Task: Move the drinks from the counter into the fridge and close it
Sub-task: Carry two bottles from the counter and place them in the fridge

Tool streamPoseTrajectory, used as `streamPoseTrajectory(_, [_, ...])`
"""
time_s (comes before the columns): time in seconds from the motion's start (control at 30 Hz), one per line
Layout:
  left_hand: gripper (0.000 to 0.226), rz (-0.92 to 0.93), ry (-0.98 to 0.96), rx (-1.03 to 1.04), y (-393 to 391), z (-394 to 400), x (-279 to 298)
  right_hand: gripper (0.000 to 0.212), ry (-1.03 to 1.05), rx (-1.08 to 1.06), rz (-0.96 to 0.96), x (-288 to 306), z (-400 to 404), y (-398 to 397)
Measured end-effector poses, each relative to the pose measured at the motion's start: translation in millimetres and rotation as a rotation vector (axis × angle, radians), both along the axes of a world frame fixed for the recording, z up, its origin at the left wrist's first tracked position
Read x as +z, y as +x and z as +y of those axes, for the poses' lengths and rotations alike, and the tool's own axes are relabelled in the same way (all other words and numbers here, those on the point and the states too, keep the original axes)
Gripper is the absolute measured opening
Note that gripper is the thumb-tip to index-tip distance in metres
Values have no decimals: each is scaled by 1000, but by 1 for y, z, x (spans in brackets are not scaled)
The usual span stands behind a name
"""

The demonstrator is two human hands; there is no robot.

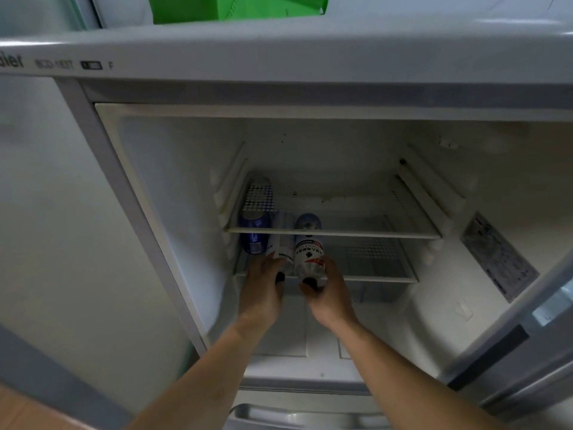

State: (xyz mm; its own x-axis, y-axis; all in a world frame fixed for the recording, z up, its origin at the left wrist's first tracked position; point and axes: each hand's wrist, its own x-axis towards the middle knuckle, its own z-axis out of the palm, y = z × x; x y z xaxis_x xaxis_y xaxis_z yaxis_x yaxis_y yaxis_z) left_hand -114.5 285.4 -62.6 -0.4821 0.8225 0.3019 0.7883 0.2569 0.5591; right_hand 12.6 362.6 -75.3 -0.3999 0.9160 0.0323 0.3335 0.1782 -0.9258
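From the head camera I looked down into the open fridge [155,187]. Both arms were stretched forward into the compartment. The left hand [263,282] was curled round the lower end of a clear bottle with a white label [283,251], with its dark cap toward me. The right hand [328,290] gripped in the same way a second bottle with a white and red label [308,254], also with a dark cap at the near end. The two bottles lay side by side, almost touching, on the lower wire shelf [381,265], at its left part, with their bottoms pointing to the back of the fridge. Just left of them a blue can [252,232] stood upright on the same shelf, close to the left wall. The upper glass shelf [356,231] passed above the far ends of the bottles and the top of the can. On the right side the fridge door [527,321] stood open, and a grey printed sticker [499,256] was on the inner right wall. On top of the fridge was a green box [235,7].
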Motion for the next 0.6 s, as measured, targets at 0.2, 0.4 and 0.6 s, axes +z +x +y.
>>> streamPoseTrajectory(0.2, [69,325,-209,-17,-5,7,-17,64,334,-8,-340,-6,7,-5])
streamPoseTrajectory(0.4, [69,341,-289,-36,-12,38,4,60,323,46,-639,12,50,-25])
streamPoseTrajectory(0.6, [85,356,-489,-90,-18,58,14,51,248,61,-758,20,78,-42])
